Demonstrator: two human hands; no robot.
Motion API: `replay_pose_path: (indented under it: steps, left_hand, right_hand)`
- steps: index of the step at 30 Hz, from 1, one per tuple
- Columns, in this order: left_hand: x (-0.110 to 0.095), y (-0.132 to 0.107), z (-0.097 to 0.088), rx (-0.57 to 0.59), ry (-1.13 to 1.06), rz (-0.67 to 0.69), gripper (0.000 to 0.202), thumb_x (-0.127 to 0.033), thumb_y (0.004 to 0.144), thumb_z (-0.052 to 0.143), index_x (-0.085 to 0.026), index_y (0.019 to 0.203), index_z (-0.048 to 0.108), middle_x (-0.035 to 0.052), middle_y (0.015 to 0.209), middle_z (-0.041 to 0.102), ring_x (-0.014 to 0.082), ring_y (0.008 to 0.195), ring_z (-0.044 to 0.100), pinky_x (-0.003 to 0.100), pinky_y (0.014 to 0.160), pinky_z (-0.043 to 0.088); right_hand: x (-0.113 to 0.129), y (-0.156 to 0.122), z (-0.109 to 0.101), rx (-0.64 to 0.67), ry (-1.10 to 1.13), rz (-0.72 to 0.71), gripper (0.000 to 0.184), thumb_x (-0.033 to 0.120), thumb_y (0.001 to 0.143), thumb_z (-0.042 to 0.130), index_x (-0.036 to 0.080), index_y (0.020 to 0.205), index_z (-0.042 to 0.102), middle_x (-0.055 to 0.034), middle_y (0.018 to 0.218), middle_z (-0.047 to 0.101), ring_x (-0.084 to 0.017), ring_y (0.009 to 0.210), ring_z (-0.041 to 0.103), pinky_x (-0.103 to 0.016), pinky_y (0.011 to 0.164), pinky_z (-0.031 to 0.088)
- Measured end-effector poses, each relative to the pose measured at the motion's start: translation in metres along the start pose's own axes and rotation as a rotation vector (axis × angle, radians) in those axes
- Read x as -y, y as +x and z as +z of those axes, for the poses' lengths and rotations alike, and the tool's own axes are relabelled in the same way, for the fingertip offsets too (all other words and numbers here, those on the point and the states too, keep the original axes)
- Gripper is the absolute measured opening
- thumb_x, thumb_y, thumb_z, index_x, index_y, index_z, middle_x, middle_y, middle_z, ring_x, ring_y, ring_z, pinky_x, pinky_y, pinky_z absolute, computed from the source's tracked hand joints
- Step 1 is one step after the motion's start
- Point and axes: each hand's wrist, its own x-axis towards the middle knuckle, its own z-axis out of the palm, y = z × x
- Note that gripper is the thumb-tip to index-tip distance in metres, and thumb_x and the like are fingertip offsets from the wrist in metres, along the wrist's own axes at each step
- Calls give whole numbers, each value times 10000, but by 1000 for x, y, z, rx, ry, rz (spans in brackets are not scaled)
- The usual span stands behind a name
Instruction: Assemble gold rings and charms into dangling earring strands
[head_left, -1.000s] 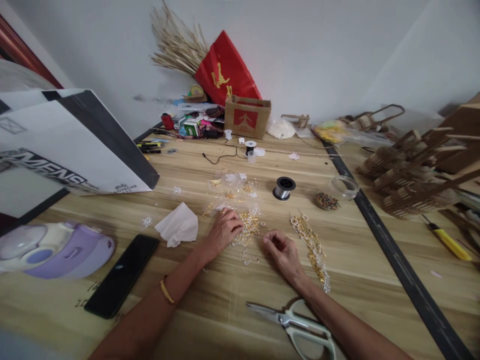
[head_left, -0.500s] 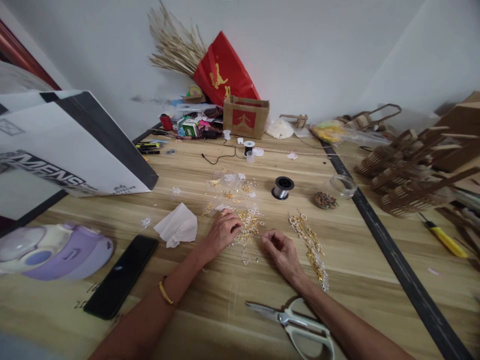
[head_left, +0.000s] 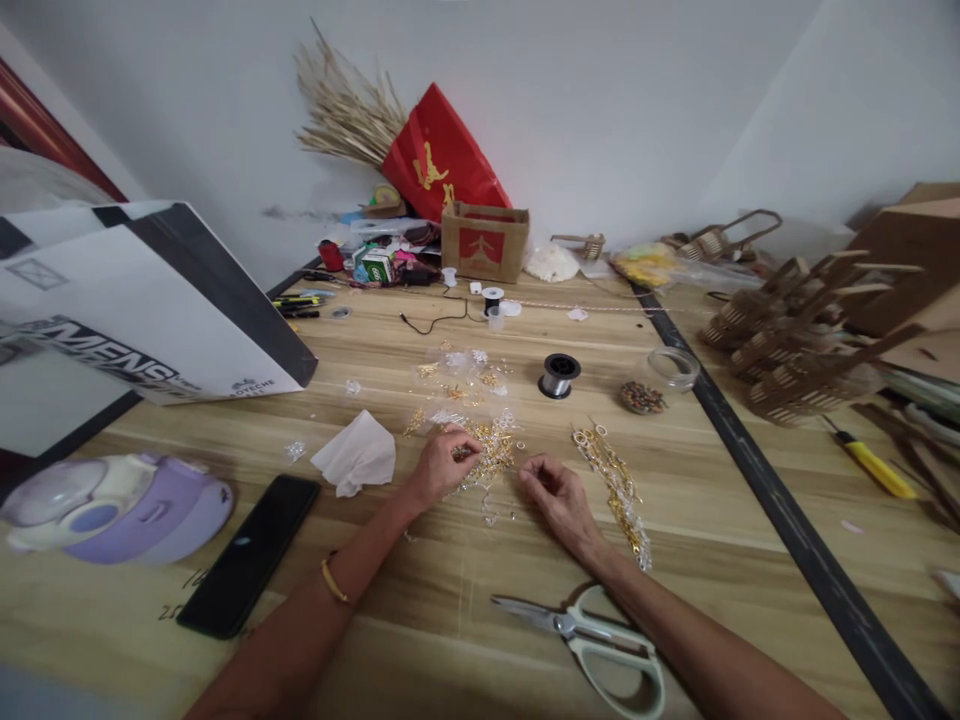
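Observation:
My left hand (head_left: 444,466) is at the left edge of a pile of small gold and silver beads (head_left: 496,452), its fingers curled and the thumb and fingertips together. Whatever is in that pinch is too small to make out. To the right of the pile, my right hand (head_left: 555,497) is closed in a pinch just above the wood. Its fingertips hide what they hold, if anything. A short silver chain (head_left: 489,510) lies between the hands. Beside my right hand is a bundle of gold and silver chain strands (head_left: 616,495).
Scissors (head_left: 577,630) lie by my right forearm. A wire spool (head_left: 559,377) and a tipped jar of beads (head_left: 643,397) lie beyond the hands. On the left are a paper sheet (head_left: 356,455), a phone (head_left: 251,555) and a purple-white bottle (head_left: 127,508).
The whole view has shifted slightly. My left fingers have curled a little more at the pile's edge; my right hand keeps its pinch in nearly the same place.

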Motion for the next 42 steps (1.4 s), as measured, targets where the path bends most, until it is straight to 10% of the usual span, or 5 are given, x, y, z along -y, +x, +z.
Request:
replay_pose_path:
  steps: [42]
  left_hand:
    - [-10, -1, -5, 117, -483, -282, 48, -202, 707, 659, -155, 707, 671, 45, 754, 696, 154, 756, 637, 270, 728, 507]
  right_hand:
    - [-1, 6, 0, -42, 7, -18, 195, 334, 783, 574, 158, 698, 574, 21, 597, 497, -108, 554, 425, -220, 506, 342]
